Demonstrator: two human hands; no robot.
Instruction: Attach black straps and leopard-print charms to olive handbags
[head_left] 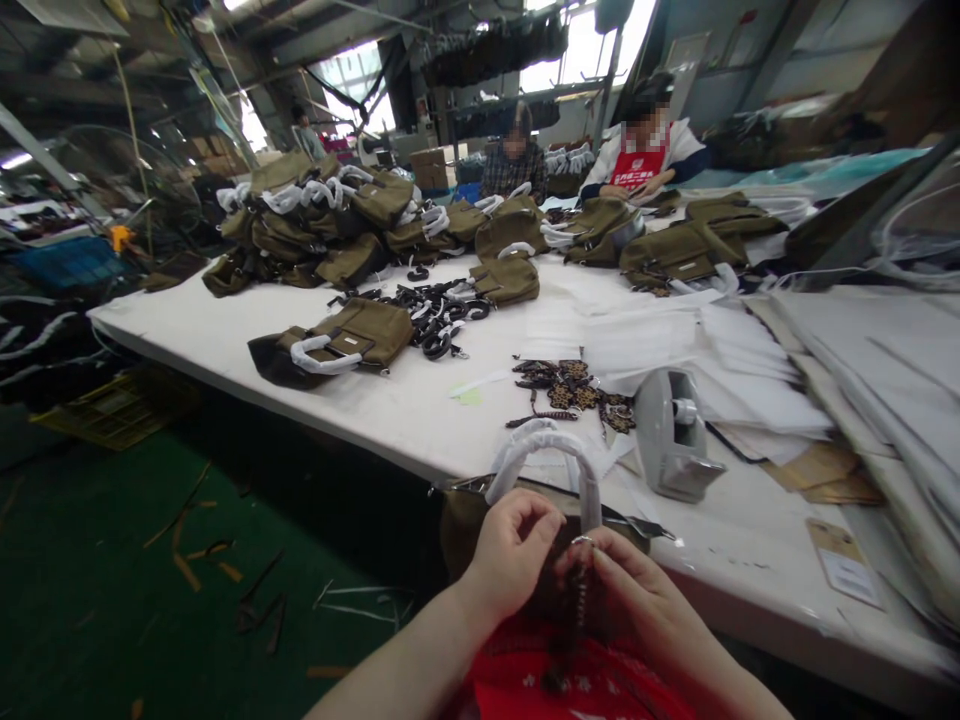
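Observation:
An olive handbag (461, 530) is propped against the table edge in front of me, its white-wrapped handles (581, 455) standing up. My right hand (634, 575) pinches the metal ring of a dark braided charm (581, 600), which hangs down in front of the bag and blurs toward its lower end. Beside it, close to the base of the handle, my left hand (517, 550) has thumb and fingers closed together. Whatever the left fingertips hold is too small to make out. More patterned charms (574, 385) lie in a loose group on the table beyond the handles.
A grey tape dispenser (671, 435) stands right of the bag. A tag (844, 560) and white paper sheets (739, 360) lie further right. One olive bag (367, 330), black straps (435, 315) and a bag heap (300, 215) occupy the far side. Two people sit across the table.

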